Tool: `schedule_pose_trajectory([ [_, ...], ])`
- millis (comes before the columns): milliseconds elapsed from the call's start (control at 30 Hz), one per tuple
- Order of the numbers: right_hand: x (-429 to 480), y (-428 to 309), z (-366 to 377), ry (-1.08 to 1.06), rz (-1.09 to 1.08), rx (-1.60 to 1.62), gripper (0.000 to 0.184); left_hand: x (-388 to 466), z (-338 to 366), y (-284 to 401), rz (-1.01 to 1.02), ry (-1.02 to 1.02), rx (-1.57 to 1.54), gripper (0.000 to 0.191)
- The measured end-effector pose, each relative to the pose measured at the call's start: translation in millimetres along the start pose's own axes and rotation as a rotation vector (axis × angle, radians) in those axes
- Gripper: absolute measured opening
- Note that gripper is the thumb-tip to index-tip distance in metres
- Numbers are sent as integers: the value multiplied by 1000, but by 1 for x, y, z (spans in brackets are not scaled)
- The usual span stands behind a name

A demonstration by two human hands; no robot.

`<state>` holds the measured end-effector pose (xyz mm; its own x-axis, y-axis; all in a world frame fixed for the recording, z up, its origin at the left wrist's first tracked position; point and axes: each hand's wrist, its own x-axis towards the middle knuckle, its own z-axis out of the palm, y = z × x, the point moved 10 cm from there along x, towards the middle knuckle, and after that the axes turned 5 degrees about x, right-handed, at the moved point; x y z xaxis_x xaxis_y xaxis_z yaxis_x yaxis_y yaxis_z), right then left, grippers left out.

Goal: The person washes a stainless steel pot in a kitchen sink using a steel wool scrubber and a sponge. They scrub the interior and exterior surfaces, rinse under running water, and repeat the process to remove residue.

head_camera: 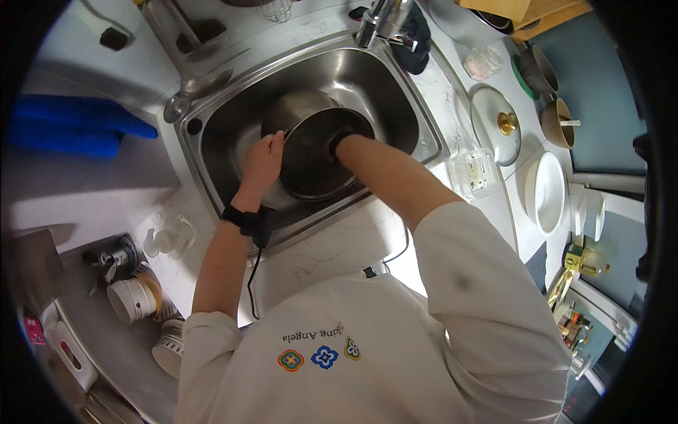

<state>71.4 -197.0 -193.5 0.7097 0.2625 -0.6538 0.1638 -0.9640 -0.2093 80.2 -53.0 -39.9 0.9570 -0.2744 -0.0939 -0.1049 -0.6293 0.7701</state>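
Observation:
A round metal pot (312, 177) sits tilted in the stainless steel sink (233, 175), its dark inside facing me. My left hand (265, 161) grips the pot's edge at the left, thumb side up, with a black band on that wrist. My right forearm (394, 172) reaches over the near right rim into the pot. Beyond the black wristband (341, 142) my right hand is lost in the dark interior, so its fingers and anything in them are hidden. Behind the rim shows a rounded metal surface (302, 103); whether it is the pot's own side is unclear.
A chrome faucet (371, 24) rises at the sink's far edge. On the right counter lie a glass lid (484, 124) with a gold knob, a clear plastic container (475, 174) and a white basin (546, 193). Left are blue cloth (79, 127), a clear bottle (172, 236) and stacked bowls (132, 302).

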Motion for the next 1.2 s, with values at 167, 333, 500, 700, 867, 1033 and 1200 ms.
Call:
schedule_pose_trajectory([
  [167,47,47,-38,399,175,-255,38,5,-5,-8,-10,32,-12,48],
  [333,22,22,-10,383,245,72,54,21,-21,-21,-35,147,1,45],
  [500,36,-75,-21,247,-254,342,41,30,-15,-33,-32,119,49,47],
  [700,61,-28,-73,699,-64,221,37,27,-9,-48,-139,49,-35,47],
  [867,45,-4,-18,344,135,314,59,26,-13,-37,-80,97,-1,48],
  [1033,64,-85,-5,-45,-245,408,62,27,-13,-33,-35,76,87,48],
  [1200,64,-56,-32,383,-66,125,60,28,-11,-45,-129,44,-29,49],
])
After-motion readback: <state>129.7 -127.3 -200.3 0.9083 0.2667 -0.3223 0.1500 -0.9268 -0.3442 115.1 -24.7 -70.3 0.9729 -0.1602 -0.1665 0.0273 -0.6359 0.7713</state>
